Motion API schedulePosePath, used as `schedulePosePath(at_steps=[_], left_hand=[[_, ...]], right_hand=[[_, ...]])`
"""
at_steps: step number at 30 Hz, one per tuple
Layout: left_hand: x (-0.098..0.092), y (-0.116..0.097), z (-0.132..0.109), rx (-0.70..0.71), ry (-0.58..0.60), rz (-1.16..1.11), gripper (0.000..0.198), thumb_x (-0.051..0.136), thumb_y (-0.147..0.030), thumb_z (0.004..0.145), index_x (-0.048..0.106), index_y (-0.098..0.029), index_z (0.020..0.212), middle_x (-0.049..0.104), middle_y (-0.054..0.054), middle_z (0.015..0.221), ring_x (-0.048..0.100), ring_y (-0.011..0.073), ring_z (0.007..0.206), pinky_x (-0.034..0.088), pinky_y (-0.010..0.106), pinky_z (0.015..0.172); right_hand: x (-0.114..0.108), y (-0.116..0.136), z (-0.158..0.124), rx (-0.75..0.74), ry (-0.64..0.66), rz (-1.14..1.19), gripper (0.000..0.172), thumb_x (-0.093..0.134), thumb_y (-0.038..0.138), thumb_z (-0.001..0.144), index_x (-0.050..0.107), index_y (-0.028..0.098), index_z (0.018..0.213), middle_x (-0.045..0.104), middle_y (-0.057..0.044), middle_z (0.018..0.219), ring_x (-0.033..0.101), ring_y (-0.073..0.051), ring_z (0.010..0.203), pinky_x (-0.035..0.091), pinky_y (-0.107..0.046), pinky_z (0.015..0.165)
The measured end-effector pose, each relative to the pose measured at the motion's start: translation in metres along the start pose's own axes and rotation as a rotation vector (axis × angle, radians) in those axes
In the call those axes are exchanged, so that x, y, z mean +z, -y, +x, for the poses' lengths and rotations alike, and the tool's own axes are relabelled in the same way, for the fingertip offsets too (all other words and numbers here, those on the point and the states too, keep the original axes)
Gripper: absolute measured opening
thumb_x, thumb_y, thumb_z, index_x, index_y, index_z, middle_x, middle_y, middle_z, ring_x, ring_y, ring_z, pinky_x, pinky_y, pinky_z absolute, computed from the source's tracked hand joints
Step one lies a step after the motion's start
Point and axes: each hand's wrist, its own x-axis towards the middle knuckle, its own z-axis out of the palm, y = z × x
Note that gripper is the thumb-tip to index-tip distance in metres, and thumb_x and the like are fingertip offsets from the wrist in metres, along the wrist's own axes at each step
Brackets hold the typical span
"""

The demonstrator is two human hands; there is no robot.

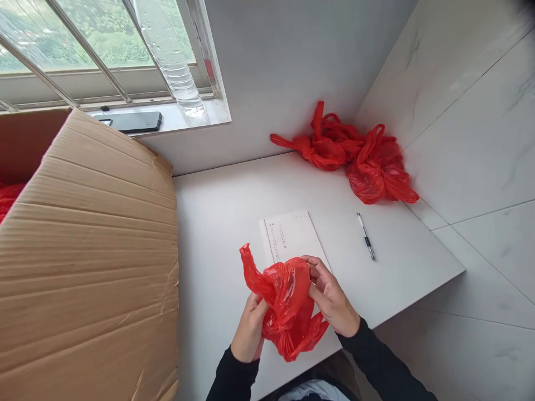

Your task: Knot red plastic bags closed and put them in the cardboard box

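Observation:
A crumpled red plastic bag [288,303], gathered in the middle and with its handles sticking out, is held up between my two hands over the table's front edge. My left hand [252,326] grips its left side, the fingers partly hidden behind the plastic. On the other side my right hand [332,298] pinches the bag between thumb and fingers. Whatever the bag may contain cannot be made out. Just beyond it lies a white notepad [295,234] with lines of writing, its lower part covered by the bag and my right hand.
A black-and-clear pen [366,236] lies right of the notepad on the white table [217,223]. Several red bags [371,161] are heaped in the back corner. A large cardboard box [96,250] stands at left. The windowsill holds a water bottle [179,72] and a dark phone [136,121].

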Motion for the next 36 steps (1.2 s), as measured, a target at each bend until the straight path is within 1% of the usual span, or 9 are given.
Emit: schedulePosePath(at_steps=[4,7,11,15,20,23,28,32,36], left_hand=[[-0.009,0.005,0.001,-0.003,0.067,0.012,0.013,0.074,-0.026,0.069,0.071,-0.018,0.078,0.073,0.006,0.088,0.064,0.0294,0.097,0.05,0.033,0.079],[-0.017,0.007,0.0,-0.012,0.105,0.016,0.012,0.075,-0.024,0.069,0.069,-0.018,0.077,0.073,0.006,0.09,0.064,0.0293,0.098,0.05,0.033,0.082],[-0.024,0.01,0.001,-0.018,0.049,-0.029,0.015,0.075,-0.028,0.071,0.068,-0.02,0.081,0.073,0.005,0.092,0.064,0.0283,0.1,0.049,0.033,0.086],[-0.03,0.014,0.004,-0.012,-0.035,-0.084,0.02,0.078,-0.032,0.069,0.064,-0.019,0.078,0.073,0.004,0.09,0.067,0.0274,0.094,0.051,0.034,0.082],[-0.041,0.014,0.005,0.038,-0.14,-0.093,0.036,0.077,-0.042,0.071,0.066,-0.018,0.095,0.071,0.006,0.087,0.068,0.028,0.087,0.053,0.036,0.077],[-0.045,0.01,0.002,0.07,-0.14,-0.069,0.037,0.076,-0.042,0.071,0.066,-0.018,0.097,0.072,0.006,0.092,0.068,0.0271,0.087,0.053,0.032,0.072],[-0.044,0.003,-0.006,0.077,-0.052,-0.042,0.034,0.078,-0.041,0.07,0.068,-0.018,0.093,0.072,0.007,0.089,0.068,0.0279,0.086,0.053,0.031,0.069],[-0.047,0.004,-0.01,0.064,-0.088,-0.076,0.029,0.08,-0.038,0.068,0.068,-0.019,0.087,0.072,0.005,0.08,0.068,0.0281,0.087,0.053,0.031,0.07],[-0.054,0.008,-0.01,0.031,-0.164,-0.149,0.026,0.081,-0.037,0.067,0.067,-0.02,0.081,0.072,0.002,0.078,0.068,0.0227,0.072,0.053,0.03,0.065]], right_hand=[[0.0,-0.002,0.001,0.017,0.052,-0.001,0.027,0.064,0.041,0.089,0.062,0.024,0.111,0.067,-0.006,0.106,0.062,-0.02,0.094,0.049,-0.032,0.084],[0.003,-0.005,0.0,0.044,0.024,0.065,0.023,0.068,0.039,0.087,0.064,0.024,0.104,0.068,-0.004,0.099,0.062,-0.019,0.086,0.049,-0.03,0.079],[0.011,-0.007,0.002,0.101,0.032,0.171,0.022,0.062,0.041,0.091,0.064,0.023,0.102,0.067,-0.005,0.101,0.062,-0.019,0.086,0.049,-0.03,0.074],[0.016,-0.008,0.003,0.105,0.076,0.174,0.024,0.059,0.042,0.093,0.06,0.024,0.11,0.065,-0.005,0.103,0.061,-0.018,0.089,0.049,-0.032,0.078],[0.019,-0.007,0.002,0.122,0.143,0.104,0.034,0.067,0.04,0.088,0.056,0.028,0.118,0.061,-0.004,0.104,0.057,-0.019,0.095,0.047,-0.036,0.088],[0.02,-0.004,0.002,0.125,0.167,0.083,0.038,0.068,0.04,0.087,0.055,0.028,0.12,0.06,-0.006,0.111,0.056,-0.021,0.1,0.047,-0.039,0.09],[0.023,-0.005,0.004,0.134,0.218,0.051,0.045,0.068,0.039,0.087,0.053,0.028,0.128,0.062,-0.007,0.114,0.058,-0.02,0.097,0.048,-0.04,0.091],[0.026,-0.003,0.003,0.156,0.262,0.097,0.036,0.068,0.037,0.088,0.061,0.023,0.12,0.067,-0.007,0.107,0.062,-0.02,0.096,0.048,-0.04,0.094],[0.03,0.004,0.001,0.188,0.252,0.176,0.026,0.063,0.036,0.091,0.065,0.021,0.113,0.07,-0.006,0.1,0.066,-0.019,0.09,0.049,-0.036,0.088]])
